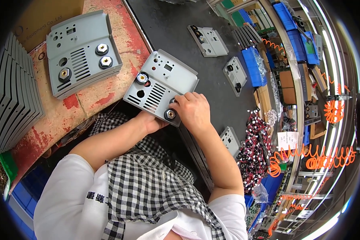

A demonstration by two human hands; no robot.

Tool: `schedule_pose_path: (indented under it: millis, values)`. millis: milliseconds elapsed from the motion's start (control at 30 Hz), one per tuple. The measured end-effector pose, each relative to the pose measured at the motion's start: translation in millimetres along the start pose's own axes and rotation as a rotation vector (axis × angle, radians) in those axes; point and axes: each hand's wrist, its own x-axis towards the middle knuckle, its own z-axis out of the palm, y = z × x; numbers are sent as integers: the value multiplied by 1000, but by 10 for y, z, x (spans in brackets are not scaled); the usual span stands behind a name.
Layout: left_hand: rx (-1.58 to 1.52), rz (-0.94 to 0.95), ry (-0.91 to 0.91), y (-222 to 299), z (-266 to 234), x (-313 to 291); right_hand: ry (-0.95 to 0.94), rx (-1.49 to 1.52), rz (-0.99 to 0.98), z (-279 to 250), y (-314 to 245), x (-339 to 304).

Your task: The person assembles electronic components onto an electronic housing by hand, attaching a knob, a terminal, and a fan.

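Note:
A grey metal front panel (164, 80) with vent slots and round brass sockets is held tilted over the dark conveyor belt (176, 24). My right hand (193, 110) lies on its lower right corner, fingers closed over one socket, beside another brass socket (170, 115). My left hand (150, 122) supports the panel from underneath; its fingers are mostly hidden behind the panel. A third socket (142, 77) sits at the panel's upper left.
A finished grey panel (82, 52) with three sockets lies on a worn red board (108, 92). Stacked grey panels (12, 96) stand at the left. More panels (208, 40) ride the belt. Blue bins (254, 66), red wire bundles (256, 152) and orange coiled hoses (308, 158) crowd the right.

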Motion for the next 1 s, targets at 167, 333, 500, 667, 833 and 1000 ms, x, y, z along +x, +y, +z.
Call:
schedule_pose_path:
  millis: [167,333,500,667,833,1000]
  values:
    - [-10,-29,-25,-18,-28,26,-52,-144,71,-13,-10,85]
    - [-24,-20,38,-12,51,18,45,48,219,-147,59,67]
    - [-9,-6,-1,10,28,4,-373,601,605,-465,-2,-12]
    - [-24,-8,14,5,47,7,16,416,360,-347,6,-83]
    - [-40,2,9,-5,87,14,-202,545,526,-319,17,-68]
    - [14,-13,-71,39,32,38,-88,532,433,-198,-68,90]
